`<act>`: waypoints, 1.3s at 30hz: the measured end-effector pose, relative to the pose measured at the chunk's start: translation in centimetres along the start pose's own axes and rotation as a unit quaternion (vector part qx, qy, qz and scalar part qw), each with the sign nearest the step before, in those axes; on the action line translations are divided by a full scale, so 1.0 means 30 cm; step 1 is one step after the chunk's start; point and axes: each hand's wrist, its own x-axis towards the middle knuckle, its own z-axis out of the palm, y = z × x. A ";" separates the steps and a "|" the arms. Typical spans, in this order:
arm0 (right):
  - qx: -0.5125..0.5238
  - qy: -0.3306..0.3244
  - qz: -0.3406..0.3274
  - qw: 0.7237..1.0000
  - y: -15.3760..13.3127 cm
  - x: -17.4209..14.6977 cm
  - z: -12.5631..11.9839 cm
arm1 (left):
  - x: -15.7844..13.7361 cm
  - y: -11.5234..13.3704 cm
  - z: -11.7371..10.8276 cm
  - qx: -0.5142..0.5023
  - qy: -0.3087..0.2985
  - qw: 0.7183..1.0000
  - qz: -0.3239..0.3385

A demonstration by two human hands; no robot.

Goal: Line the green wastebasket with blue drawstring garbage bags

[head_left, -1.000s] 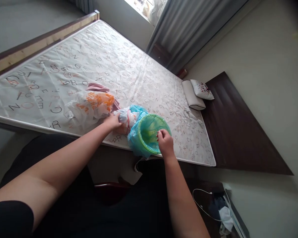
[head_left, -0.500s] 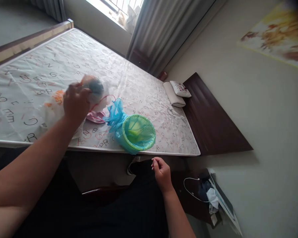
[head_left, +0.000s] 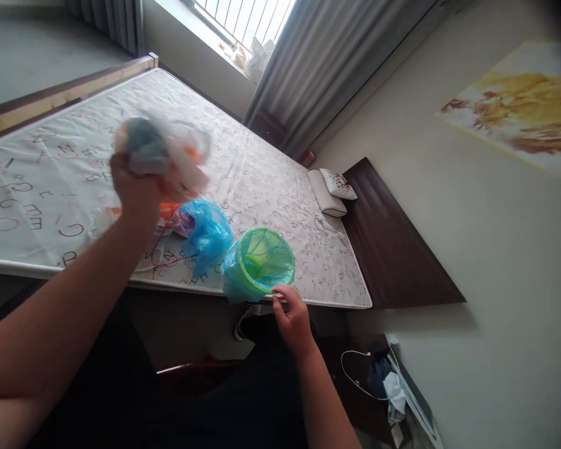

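My left hand (head_left: 133, 187) is raised over the mattress, closed on a clear plastic bag (head_left: 187, 159) with orange print, blurred by motion. A dark grey-blue bundle (head_left: 146, 140) shows in or against that bag. My right hand (head_left: 292, 315) is at the near rim of a green bin (head_left: 287, 246), thumb and fingers close to the edge; whether they grip it is hard to see. A blue plastic bag lines the bin and folds over its rim. Left of it lies a crumpled blue plastic bag (head_left: 210, 234) beside a pink item (head_left: 182, 221) with red cord.
The mattress (head_left: 271, 193) has a printed letter pattern. Pillows (head_left: 327, 190) lie by the dark headboard (head_left: 402, 249). A nightstand with a white cable (head_left: 350, 352) and cloth (head_left: 393, 390) stands at lower right. Grey curtains (head_left: 303, 75) hang by the window.
My left hand has lifted the clear bag and turned it over. My right hand has moved up to the bin's rim. The loose blue bag has come down left of the bin.
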 end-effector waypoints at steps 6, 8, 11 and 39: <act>-0.014 0.141 -0.009 0.990 -0.026 0.134 0.032 | -0.575 0.166 0.076 -0.087 -0.320 0.943 0.003; 0.024 0.195 0.036 0.980 -0.026 0.168 0.036 | -0.689 0.205 0.078 -0.137 -0.456 0.879 0.010; 0.134 0.234 0.132 0.954 -0.020 0.195 0.023 | -0.739 0.220 0.072 -0.199 -0.558 0.805 -0.019; 0.128 0.123 0.491 0.853 0.389 0.070 -0.001 | -0.570 -0.351 0.051 0.271 -0.609 0.709 -0.229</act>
